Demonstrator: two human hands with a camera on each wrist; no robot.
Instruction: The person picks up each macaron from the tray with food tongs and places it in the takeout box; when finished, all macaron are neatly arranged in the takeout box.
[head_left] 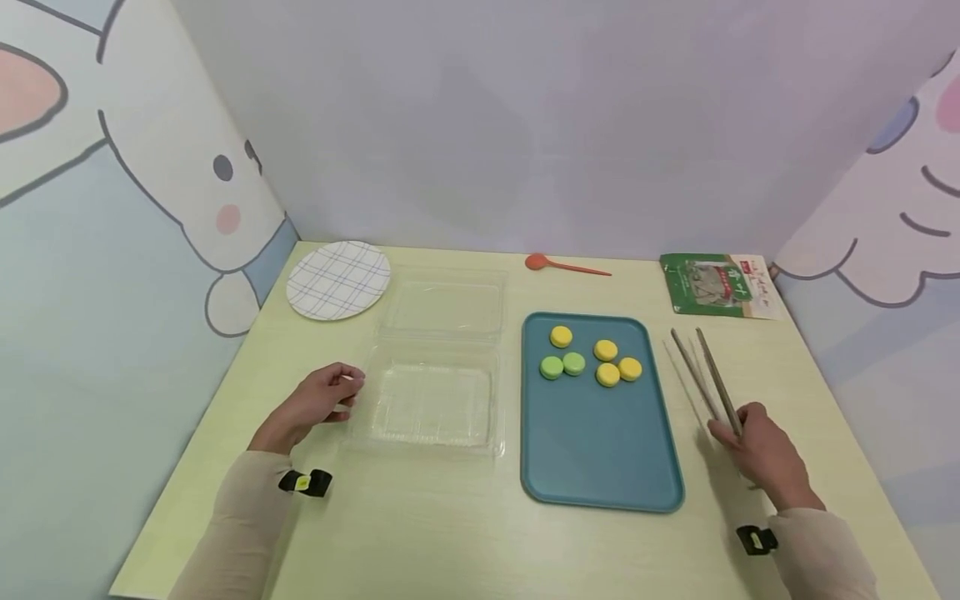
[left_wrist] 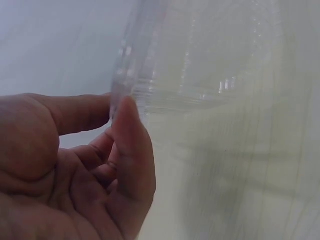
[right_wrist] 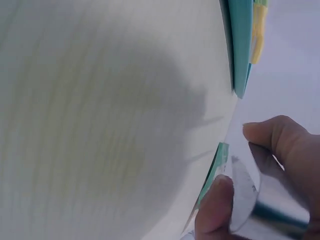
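Note:
A hinged clear plastic container [head_left: 433, 407] lies unfolded on the table, its lid [head_left: 446, 308] flat toward the wall. At its left edge is my left hand [head_left: 318, 397]; the left wrist view shows the thumb and a finger pinching the rim [left_wrist: 131, 75]. Metal tongs [head_left: 718, 381] are in my right hand [head_left: 771, 457], tips apart and pointing toward the wall, with nothing between them. To the left of the tongs is a blue tray [head_left: 600, 450] holding several yellow macarons [head_left: 606, 350] and two green macarons [head_left: 573, 363].
A white checked plate [head_left: 339, 281] sits at the back left. Along the back edge lies a red spoon [head_left: 537, 262]. The back right corner has a green and white packet [head_left: 720, 286]. Walls stand behind and on both sides of the table [head_left: 420, 533].

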